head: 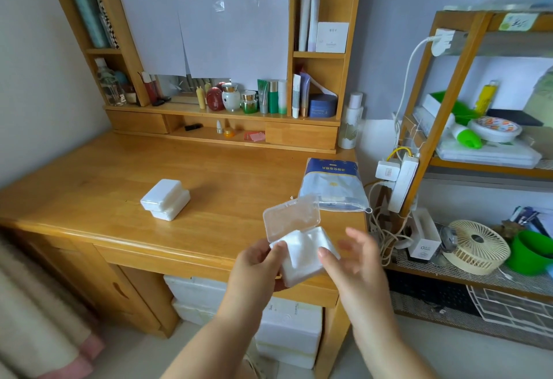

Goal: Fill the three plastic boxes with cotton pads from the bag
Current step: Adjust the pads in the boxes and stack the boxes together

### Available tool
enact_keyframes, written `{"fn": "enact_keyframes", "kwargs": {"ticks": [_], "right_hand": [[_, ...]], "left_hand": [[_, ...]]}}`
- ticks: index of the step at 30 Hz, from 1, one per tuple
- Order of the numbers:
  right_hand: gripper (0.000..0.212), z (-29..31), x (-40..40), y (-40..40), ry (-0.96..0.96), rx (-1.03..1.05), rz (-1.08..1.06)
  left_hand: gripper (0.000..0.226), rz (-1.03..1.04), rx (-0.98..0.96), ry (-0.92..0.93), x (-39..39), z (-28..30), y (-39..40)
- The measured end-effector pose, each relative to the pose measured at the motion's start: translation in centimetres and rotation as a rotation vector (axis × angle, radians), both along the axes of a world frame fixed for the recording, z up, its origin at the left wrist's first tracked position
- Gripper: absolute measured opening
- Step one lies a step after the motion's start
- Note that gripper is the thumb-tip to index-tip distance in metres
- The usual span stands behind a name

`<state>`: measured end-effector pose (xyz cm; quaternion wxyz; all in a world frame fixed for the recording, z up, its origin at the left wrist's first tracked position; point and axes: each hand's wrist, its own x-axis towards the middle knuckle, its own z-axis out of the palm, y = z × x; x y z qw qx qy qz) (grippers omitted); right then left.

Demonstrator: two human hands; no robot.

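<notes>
Here, left hand [257, 262] fingers gripping open pad-filled box [302, 254], right hand [356, 254] fingers spread

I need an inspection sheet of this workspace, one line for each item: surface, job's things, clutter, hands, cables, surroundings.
Surface: wooden desk.
Job's things: two closed boxes stacked on the desk, filled white; open box in the hands, lid up, cotton pads inside; bag lying at the desk's right edge.
Clutter: cosmetics bottles on the back shelf.
Hands: left hand grips the open box; right hand has fingers relaxed at the box's side.
Cables: power strip with white cords beside the desk.
Surroundings: side rack holding a fan.
</notes>
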<state>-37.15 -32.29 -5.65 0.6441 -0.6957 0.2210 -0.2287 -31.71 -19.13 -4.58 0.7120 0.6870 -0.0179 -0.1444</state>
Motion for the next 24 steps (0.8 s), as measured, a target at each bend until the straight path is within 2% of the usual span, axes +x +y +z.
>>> {"fn": "enact_keyframes", "kwargs": {"ticks": [2,3,6,11,13,16,20,24], "right_hand": [[0.033,1.0,0.0,-1.3,-0.137,-0.475,0.031],[0.026,1.6,0.2,-1.6,-0.177,-0.603,0.096],[0.019,2.9,1.0,-2.0,-0.168,-0.776,0.255],[0.016,3.9,1.3,-1.9,-0.309,-1.080,0.126],[0.013,4.2,1.3,-1.4,-0.337,-1.137,0.163],[0.014,4.6,1.0,-1.1,-0.296,-1.062,0.263],[0.038,4.7,0.3,-1.0,-0.230,-0.942,0.367],[0.023,4.7,-0.2,-0.4,-0.226,-1.005,0.263]], "left_hand": [[0.024,-0.029,0.017,0.006,0.3,0.5,0.4],[0.026,-0.050,0.020,0.004,0.4,0.8,0.5],[0.032,-0.108,0.028,-0.020,0.5,1.5,0.7],[0.033,-0.113,0.046,-0.056,0.7,1.8,1.0],[0.032,-0.129,0.046,-0.068,0.6,1.8,1.0],[0.033,-0.134,0.043,-0.077,0.5,1.9,0.9],[0.030,-0.125,0.036,-0.078,0.5,2.0,1.0],[0.030,-0.118,0.054,-0.086,0.2,2.1,0.9]]}}
